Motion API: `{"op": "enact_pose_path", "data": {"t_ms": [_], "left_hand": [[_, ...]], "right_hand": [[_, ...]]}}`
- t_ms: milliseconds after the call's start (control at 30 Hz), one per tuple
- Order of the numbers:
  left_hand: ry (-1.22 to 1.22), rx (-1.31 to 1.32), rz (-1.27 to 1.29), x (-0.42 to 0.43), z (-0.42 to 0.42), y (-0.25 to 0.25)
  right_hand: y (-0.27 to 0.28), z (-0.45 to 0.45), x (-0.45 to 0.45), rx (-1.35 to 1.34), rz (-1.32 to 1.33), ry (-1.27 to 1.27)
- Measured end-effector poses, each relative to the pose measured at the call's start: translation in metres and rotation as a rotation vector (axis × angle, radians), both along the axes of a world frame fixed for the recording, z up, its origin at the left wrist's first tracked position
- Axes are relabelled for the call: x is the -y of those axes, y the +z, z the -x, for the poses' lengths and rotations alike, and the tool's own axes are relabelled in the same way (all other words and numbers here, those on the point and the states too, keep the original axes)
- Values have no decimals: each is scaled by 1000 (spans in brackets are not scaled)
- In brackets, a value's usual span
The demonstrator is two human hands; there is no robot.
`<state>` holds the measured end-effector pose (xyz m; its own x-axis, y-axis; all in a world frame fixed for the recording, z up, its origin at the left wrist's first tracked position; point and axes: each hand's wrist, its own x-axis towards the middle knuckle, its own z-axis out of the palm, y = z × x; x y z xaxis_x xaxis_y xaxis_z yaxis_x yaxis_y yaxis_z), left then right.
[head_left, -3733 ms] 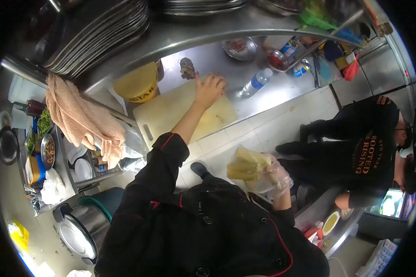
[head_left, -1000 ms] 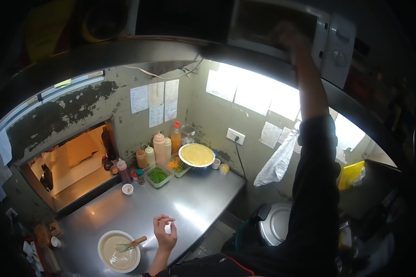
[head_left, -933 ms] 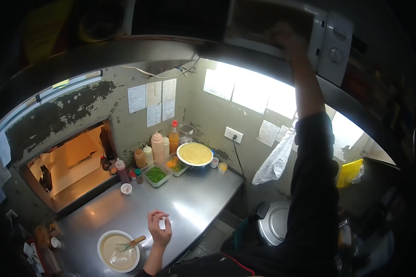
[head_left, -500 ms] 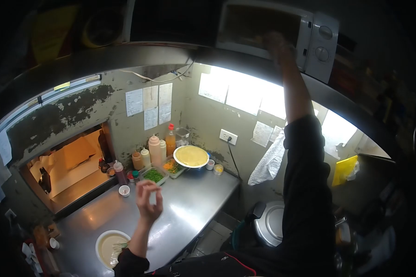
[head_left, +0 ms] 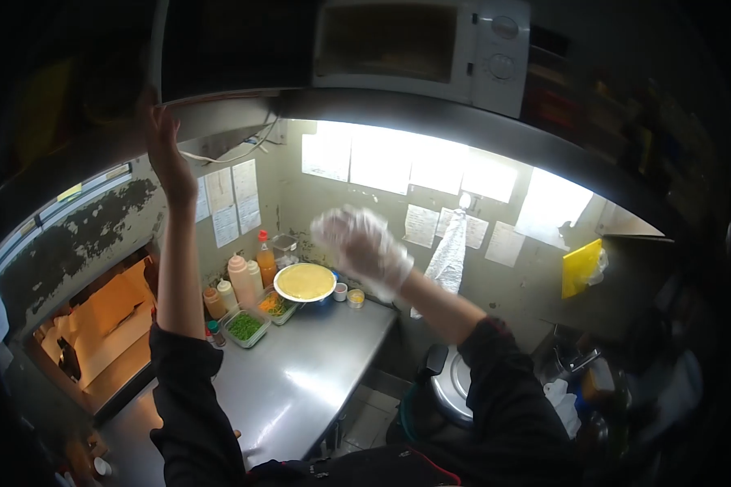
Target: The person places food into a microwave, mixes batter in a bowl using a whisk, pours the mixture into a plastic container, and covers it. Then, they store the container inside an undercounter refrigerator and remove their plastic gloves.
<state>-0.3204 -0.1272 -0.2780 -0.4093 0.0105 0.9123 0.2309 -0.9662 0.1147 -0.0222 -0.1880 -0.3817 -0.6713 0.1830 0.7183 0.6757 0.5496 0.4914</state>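
My left hand is raised at the upper left, bare, with its fingers stretched upward beside the shelf edge. Its fingertips fade into shadow near the left edge of a dark appliance; whether they touch it I cannot tell. My right hand, in a clear plastic glove, is held in the air before the wall, above and right of a white bowl of yellow food. Motion smears its fingers. Over the shelf stands a white microwave with its door shut, apart from both hands.
Squeeze bottles, a container of chopped greens and one of shredded orange food line the back of the steel counter. A white towel hangs on the wall. A lidded pot is at the right.
My right hand has come down from the microwave to in front of the wall. My left hand has risen from over the counter to the shelf edge. The view has shifted right.
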Motion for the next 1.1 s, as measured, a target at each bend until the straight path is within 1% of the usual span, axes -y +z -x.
{"op": "enact_pose_path", "data": {"t_ms": [33,67,133,200,267,333,433,533,633,733,833,933,1033,1100], "left_hand": [[74,8,-26,0,-14,0],[51,-36,-110,5,-36,-1],[-6,-116,-277,21,-93,-7],[-75,-371,-299,22,-134,-1],[-117,-606,-226,43,-181,17],[-106,-720,-176,40,-229,34],[-2,-881,-122,-4,-289,44],[397,-639,-177,-5,-326,56],[83,-539,77,19,-348,84],[540,-334,17,24,-380,98],[-73,-361,70,15,-396,119],[433,-118,-196,15,-396,113],[563,-181,-423,20,-373,116],[488,-247,-446,21,-364,128]], "right_hand": [[-20,-4,11,-13,10,16],[-38,-9,20,-25,19,31],[-68,-21,32,-142,210,99],[-84,-29,51,-225,323,101],[-100,-37,66,-311,415,112],[-116,-44,76,-355,469,59],[-134,-50,90,-463,497,47],[-144,-63,108,-568,532,11],[-170,-78,122,-668,568,-52],[-189,-87,137,-710,641,-146],[-204,-93,148,-803,686,-120],[-212,-94,153,-832,742,-134],[-221,-92,149,-837,801,-106],[-225,-86,141,-807,827,-65]]}}
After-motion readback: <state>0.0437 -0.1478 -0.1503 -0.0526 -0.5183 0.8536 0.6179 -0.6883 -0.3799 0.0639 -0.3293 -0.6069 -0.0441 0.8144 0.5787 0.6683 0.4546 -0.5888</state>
